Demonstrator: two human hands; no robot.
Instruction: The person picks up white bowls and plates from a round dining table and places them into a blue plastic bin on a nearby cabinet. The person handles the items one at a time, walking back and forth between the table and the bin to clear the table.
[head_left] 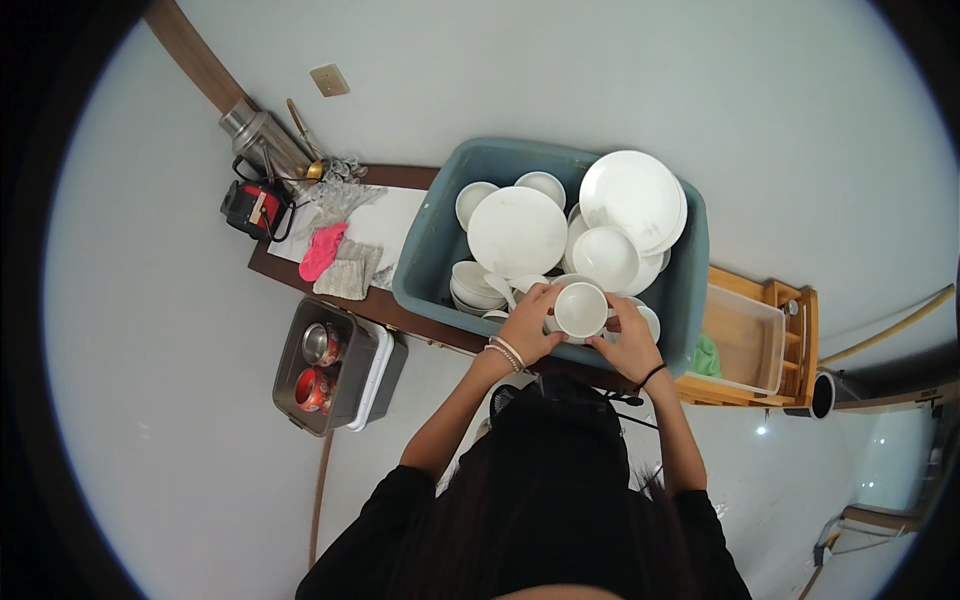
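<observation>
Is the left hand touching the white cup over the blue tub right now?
Touching. The head view shows the left hand wrapped against the side of the white cup, with the right hand on its other side, no gap visible.

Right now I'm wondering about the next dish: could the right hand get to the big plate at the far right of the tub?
Probably yes. The right hand shares a grip on a white cup, but the big plate lies on top of the stack in the tub, uncovered.
</observation>
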